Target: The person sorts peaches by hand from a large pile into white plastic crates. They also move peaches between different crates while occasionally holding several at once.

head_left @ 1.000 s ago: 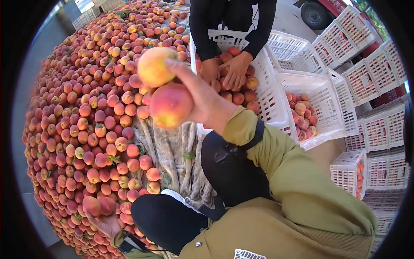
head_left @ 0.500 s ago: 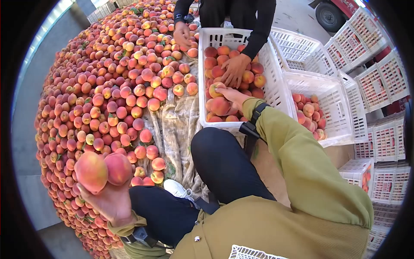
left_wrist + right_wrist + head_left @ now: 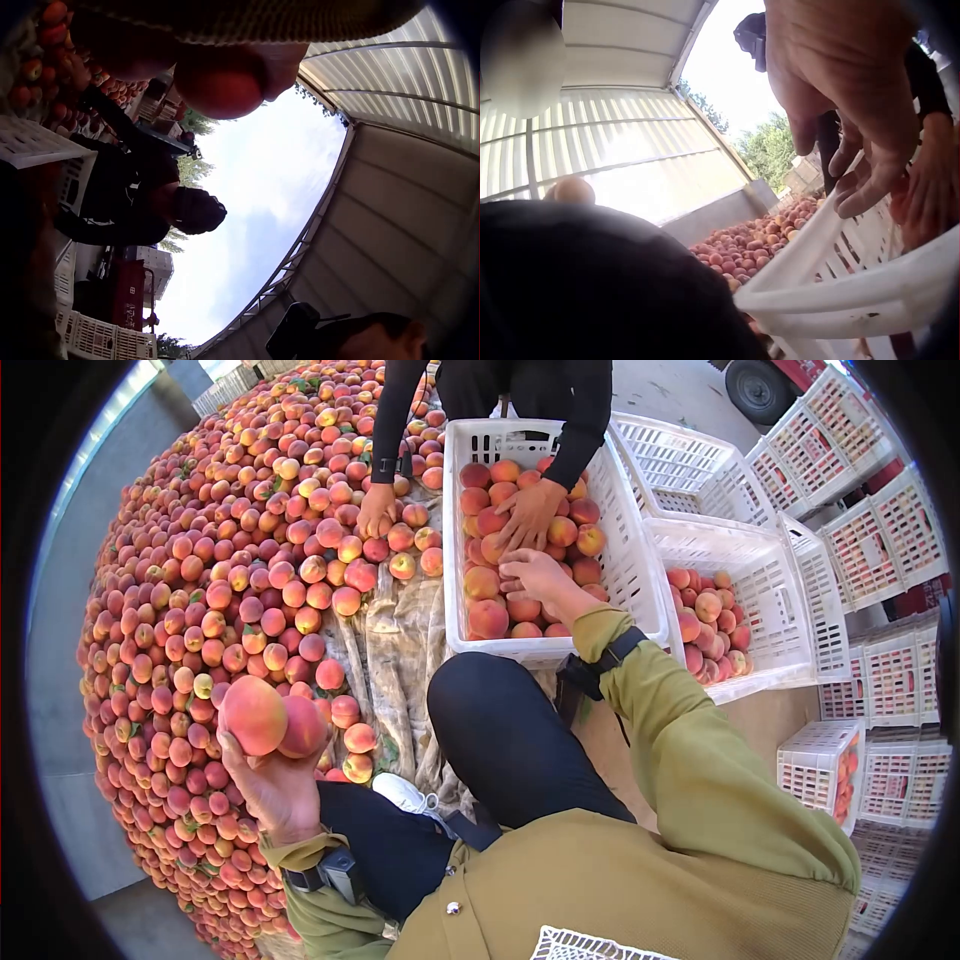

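Two peaches, a yellow-red peach and a redder peach, sit side by side in my left hand, its thumb and fingers round them. That hand is raised over the edge of the heap, beside my knee; in the left wrist view one peach shows below the sleeve. My right hand hovers over peaches in a white plastic crate, fingers loosely bent and holding nothing. The right wrist view shows the same hand above the crate rim, fingertips pointing down.
Another person's hand rests on the crated peaches; their other hand touches the big peach heap. A part-filled crate stands at right, near stacked crates. Crumpled cloth lies beneath.
My right hand carried two peaches from over the heap into the crate and let go of them. My left hand rose with its two peaches. The other person's one hand moved to the heap.
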The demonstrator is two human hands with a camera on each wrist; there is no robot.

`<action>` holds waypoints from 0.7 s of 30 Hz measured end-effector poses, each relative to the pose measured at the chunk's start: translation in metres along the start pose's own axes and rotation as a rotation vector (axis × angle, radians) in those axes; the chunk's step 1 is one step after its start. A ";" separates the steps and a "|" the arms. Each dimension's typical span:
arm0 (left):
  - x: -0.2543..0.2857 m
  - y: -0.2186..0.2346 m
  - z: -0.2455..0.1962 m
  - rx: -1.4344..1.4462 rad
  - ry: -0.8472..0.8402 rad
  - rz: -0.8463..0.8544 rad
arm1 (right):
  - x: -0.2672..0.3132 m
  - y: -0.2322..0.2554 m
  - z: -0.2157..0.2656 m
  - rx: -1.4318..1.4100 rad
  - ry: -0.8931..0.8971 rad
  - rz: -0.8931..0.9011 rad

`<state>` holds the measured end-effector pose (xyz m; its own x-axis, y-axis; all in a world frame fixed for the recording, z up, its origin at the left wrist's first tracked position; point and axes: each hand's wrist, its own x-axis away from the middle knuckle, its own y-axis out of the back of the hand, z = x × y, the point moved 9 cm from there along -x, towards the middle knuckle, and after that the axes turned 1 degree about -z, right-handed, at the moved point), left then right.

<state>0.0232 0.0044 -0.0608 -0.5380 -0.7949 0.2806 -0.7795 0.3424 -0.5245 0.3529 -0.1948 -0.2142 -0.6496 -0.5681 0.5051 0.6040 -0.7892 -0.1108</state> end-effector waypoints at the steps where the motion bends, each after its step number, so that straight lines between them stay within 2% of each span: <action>1: -0.001 -0.007 -0.002 -0.054 -0.056 -0.011 | 0.019 -0.011 0.024 -0.011 0.132 0.013; 2: -0.001 -0.018 -0.004 -0.108 -0.109 -0.020 | 0.040 -0.035 0.041 -0.120 0.155 0.130; 3: 0.003 -0.043 -0.006 -0.159 -0.158 0.063 | 0.063 -0.061 0.058 -0.227 0.181 0.243; 4: -0.003 -0.054 -0.002 -0.162 -0.152 0.074 | 0.086 -0.088 0.071 -0.236 0.236 0.368; 6: -0.004 -0.105 0.008 -0.358 -0.195 0.433 | 0.121 -0.132 0.081 -0.313 0.245 0.568; 8: 0.005 -0.149 0.020 -0.678 -0.240 0.541 | 0.148 -0.156 0.098 -0.529 0.307 0.738; 9: 0.011 -0.170 0.022 -0.746 -0.387 0.598 | 0.145 -0.154 0.096 -0.530 0.313 0.729; 11: 0.015 -0.189 0.035 -0.836 -0.513 0.638 | 0.140 -0.146 0.095 -0.843 0.339 0.796; 12: 0.021 -0.196 0.039 -0.861 -0.592 0.663 | 0.139 -0.143 0.090 -0.846 0.341 0.794; 14: 0.025 -0.199 0.048 -0.885 -0.570 0.654 | 0.141 -0.133 0.083 -0.916 0.342 0.782; 16: 0.025 -0.200 0.059 -0.651 -0.346 0.722 | 0.149 -0.128 0.080 -0.846 0.387 0.778; 17: 0.023 -0.199 0.063 -0.657 -0.258 0.733 | 0.150 -0.126 0.078 -0.752 0.370 0.718; 18: 0.017 -0.196 0.064 -0.656 -0.257 0.722 | 0.150 -0.125 0.074 -0.656 0.353 0.662; 21: 0.015 -0.193 0.061 -0.856 -0.382 0.760 | 0.136 -0.117 0.064 -0.654 0.300 0.618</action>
<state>0.1855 -0.1048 -0.0044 -0.9347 -0.2935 -0.2006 -0.3428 0.8933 0.2905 0.2232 -0.1649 -0.0782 -0.4476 -0.8936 -0.0342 0.5617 -0.2512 -0.7883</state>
